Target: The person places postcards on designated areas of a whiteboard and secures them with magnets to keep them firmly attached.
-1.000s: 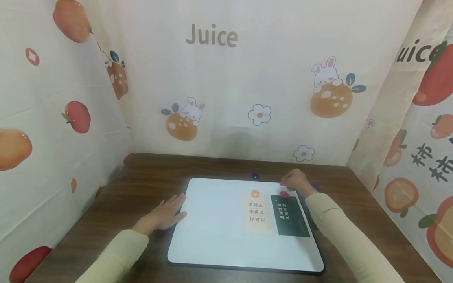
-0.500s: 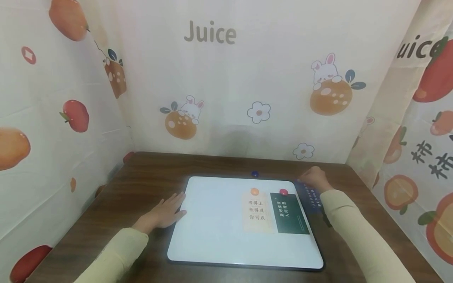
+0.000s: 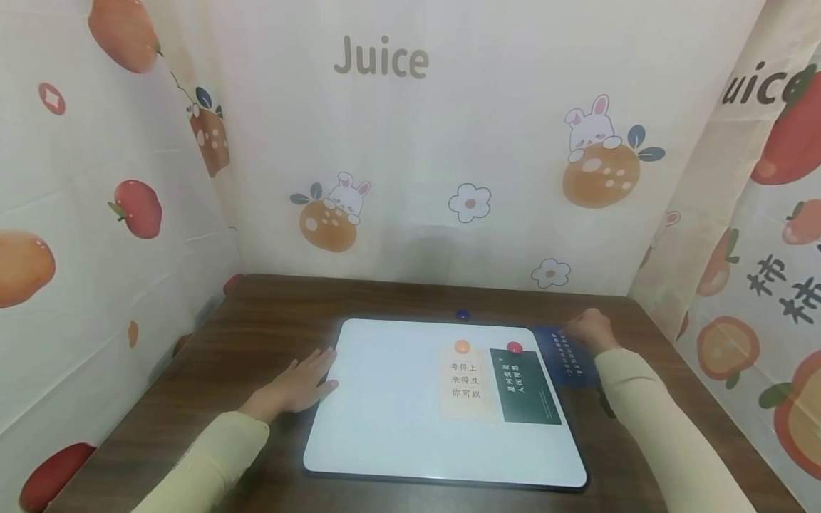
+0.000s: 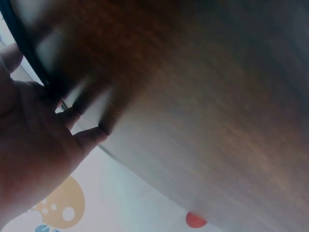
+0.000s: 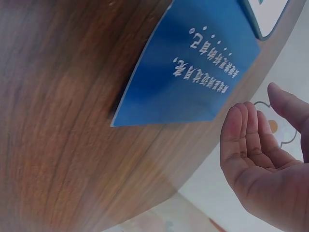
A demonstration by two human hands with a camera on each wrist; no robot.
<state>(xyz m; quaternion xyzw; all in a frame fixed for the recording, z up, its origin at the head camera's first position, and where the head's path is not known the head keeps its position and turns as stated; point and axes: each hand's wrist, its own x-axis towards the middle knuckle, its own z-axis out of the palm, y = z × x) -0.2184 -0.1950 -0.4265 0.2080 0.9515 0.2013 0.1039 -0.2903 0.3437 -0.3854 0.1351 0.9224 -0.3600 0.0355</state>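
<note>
Left hand (image 3: pixel 295 385): fingers straight and spread, resting at the left edge of the whiteboard (image 3: pixel 378 406), which lies flat on the worktop (image 3: pixel 282 306). Gripping nothing. Method note: light, steady contact should suffice here; a sideways push would probably skid the board.

Mid-board, right of centre: beige card (image 3: pixel 468 410), orange magnet (image 3: pixel 462 346) at its top edge. Beyond the board's far edge, on the worktop: blue magnet (image 3: pixel 462 314), apart from both hands. Next rightward, on the board: green card (image 3: pixel 527 392), red magnet (image 3: pixel 514 348) at its top.

Right of the board: blue card (image 3: pixel 564 360), on the worktop, printed side up, beside the board's right edge. Whether its edge touches the frame: cannot tell. Step in hand, as judged: getting hold of this card. Best done by easing up one corner and pinching thin edge between thumb and fingertips, avoiding a crease.

Right hand (image 3: pixel 589 331): near the card's far right corner; fingers together, gently bent, thumb well parted from them. Nothing between; no contact with the card visible.
</note>
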